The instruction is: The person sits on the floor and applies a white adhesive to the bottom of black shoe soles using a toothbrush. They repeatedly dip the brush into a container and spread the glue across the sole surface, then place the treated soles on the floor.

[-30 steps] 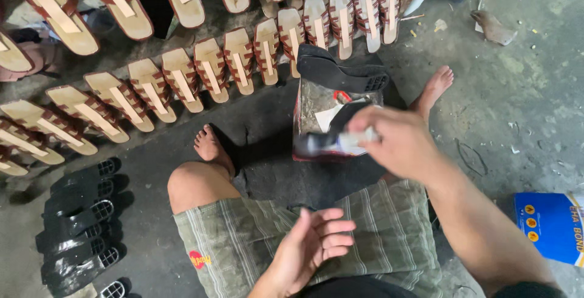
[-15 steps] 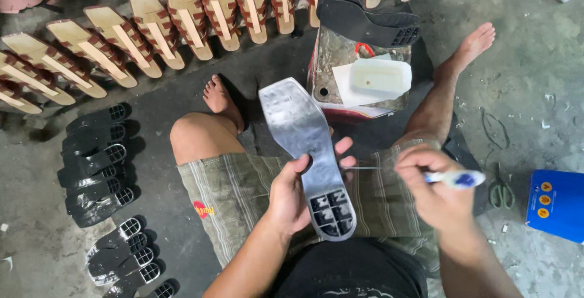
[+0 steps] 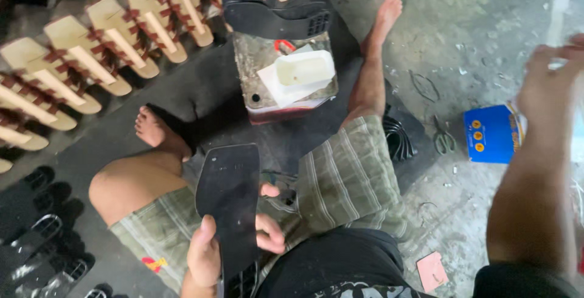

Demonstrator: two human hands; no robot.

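My left hand (image 3: pixel 214 252) grips a black shoe sole (image 3: pixel 229 199) over my lap, thumb on its left edge and fingers wrapped round its right edge; the sole's flat dark face is turned up. My right hand (image 3: pixel 552 77) is raised far out to the right, above the floor near a blue box (image 3: pixel 490 133), its fingers closed around something pale that is blurred. In front of my legs a worn metal can (image 3: pixel 286 94) carries a white tray (image 3: pixel 302 71), and a black sole (image 3: pixel 274 19) rests across its far side.
Rows of tan sandals with brown straps (image 3: pixel 91 60) lie on the floor at upper left. Black soles (image 3: pixel 36 237) are stacked at lower left. Scissors (image 3: pixel 443 136) lie beside the blue box, and a pink scrap (image 3: pixel 432 270) lies near my right thigh.
The sole in my left hand has been flipped from its grey treaded side to its flat dark side. My right hand has swung from my lap out to the right and upward.
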